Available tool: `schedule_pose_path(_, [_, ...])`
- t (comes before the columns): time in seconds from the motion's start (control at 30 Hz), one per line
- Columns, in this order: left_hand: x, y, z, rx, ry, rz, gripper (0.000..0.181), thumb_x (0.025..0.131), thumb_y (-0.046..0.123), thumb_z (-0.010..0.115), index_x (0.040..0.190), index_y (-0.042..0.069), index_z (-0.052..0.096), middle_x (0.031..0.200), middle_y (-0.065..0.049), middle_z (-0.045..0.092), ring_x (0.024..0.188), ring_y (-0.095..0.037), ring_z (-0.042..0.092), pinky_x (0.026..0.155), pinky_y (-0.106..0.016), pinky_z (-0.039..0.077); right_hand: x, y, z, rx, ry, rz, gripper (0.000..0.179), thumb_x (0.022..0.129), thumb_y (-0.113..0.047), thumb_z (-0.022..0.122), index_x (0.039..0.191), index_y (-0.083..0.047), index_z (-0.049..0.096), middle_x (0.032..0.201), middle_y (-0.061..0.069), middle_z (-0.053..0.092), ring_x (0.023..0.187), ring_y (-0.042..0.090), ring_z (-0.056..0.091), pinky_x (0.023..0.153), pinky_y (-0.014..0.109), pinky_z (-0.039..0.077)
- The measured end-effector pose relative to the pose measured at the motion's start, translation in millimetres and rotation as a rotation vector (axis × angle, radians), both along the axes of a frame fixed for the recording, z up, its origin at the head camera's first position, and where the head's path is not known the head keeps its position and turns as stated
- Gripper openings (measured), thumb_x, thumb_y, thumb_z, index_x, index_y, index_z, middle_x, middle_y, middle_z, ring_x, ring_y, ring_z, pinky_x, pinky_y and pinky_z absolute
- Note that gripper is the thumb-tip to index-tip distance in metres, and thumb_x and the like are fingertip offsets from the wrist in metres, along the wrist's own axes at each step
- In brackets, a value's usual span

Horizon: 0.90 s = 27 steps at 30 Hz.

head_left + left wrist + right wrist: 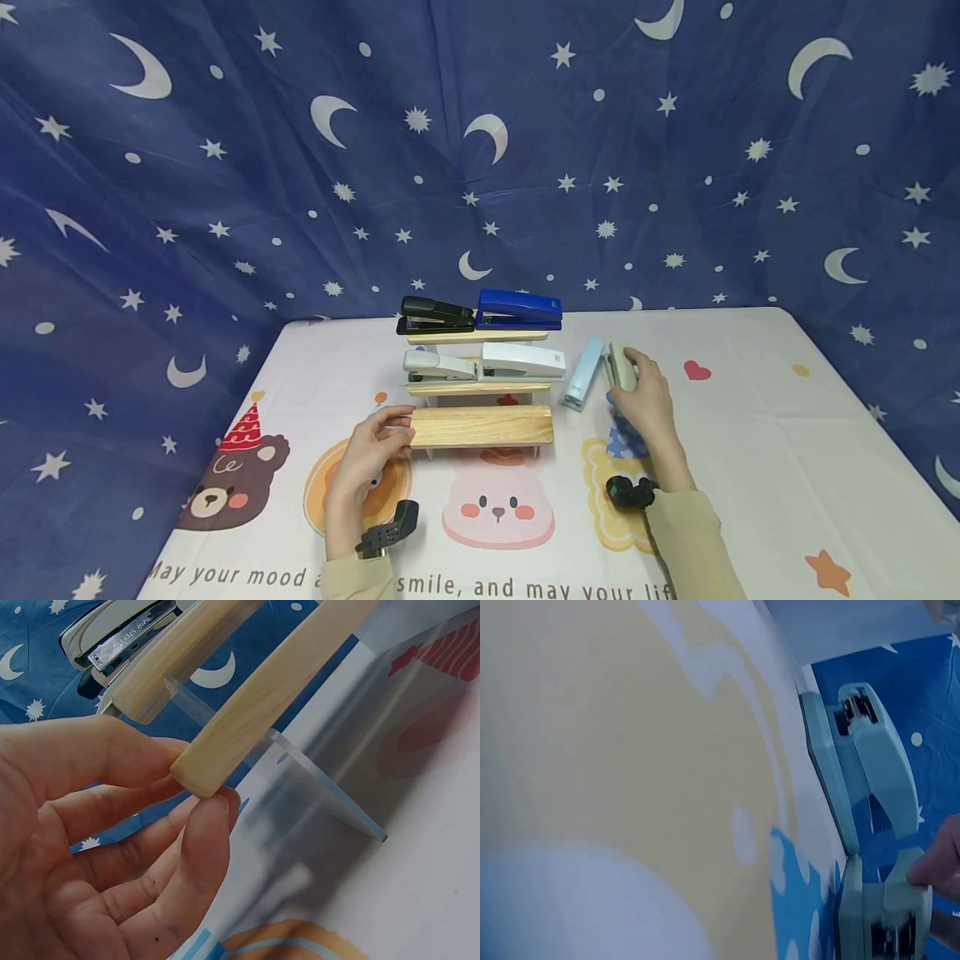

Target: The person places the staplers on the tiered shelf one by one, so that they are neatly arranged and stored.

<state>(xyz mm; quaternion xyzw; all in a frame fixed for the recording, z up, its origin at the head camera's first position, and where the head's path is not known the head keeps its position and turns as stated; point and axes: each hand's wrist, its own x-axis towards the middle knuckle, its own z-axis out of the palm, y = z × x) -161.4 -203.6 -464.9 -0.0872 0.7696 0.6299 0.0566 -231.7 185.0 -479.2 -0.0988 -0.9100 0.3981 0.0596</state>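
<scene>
Position: pale green stapler (622, 367) is in my right hand (649, 398), toward the right of the worktop (757, 467), just right of the light blue stapler (583, 373). Its long axis runs roughly front to back, nearly square to the front wooden step (482, 426), which runs left to right, off to its left and somewhat nearer me. Right hand is the nearer one, thumb and fingers clamped on the pale green stapler; whether its base touches down, I cannot tell. Left hand (377, 442) pinches the front wooden step's left end, other fingers loosely bent.
</scene>
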Motion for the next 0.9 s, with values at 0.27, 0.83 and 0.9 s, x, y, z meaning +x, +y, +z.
schedule_pose_path(0.27, [0.1,0.6,1.3,0.002,-0.004,-0.004,0.041,0.087,0.003,0.063,0.128,0.001,0.056,0.114,-0.016,0.056,0.08,-0.014,0.061,0.069,-0.027,0.057,0.4,5.3,-0.3,-0.017,0.011,-0.015,0.068,0.084,-0.007,0.058,0.148,-0.009,0.035,0.142,0.026,0.043,0.124,0.048,0.044,0.099,0.066,0.039])
schedule_pose_path(0.83, [0.2,-0.9,0.8,0.004,-0.015,-0.002,0.042,0.087,0.004,0.063,0.128,0.001,0.056,0.112,-0.014,0.056,0.078,-0.013,0.06,0.07,-0.028,0.057,2.0,14.8,-2.1,-0.165,0.019,-0.036,0.064,0.083,-0.001,0.05,0.145,-0.013,0.04,0.14,0.024,0.047,0.119,0.043,0.047,0.102,0.058,0.039])
schedule_pose_path(0.9, [0.1,-0.6,1.1,0.006,-0.016,-0.002,0.041,0.087,0.004,0.063,0.128,0.001,0.056,0.112,-0.015,0.056,0.078,-0.013,0.06,0.071,-0.028,0.057,2.9,15.6,-0.3,-0.192,0.017,-0.033,0.063,0.084,-0.001,0.05,0.145,-0.013,0.04,0.14,0.023,0.046,0.118,0.042,0.048,0.101,0.056,0.041])
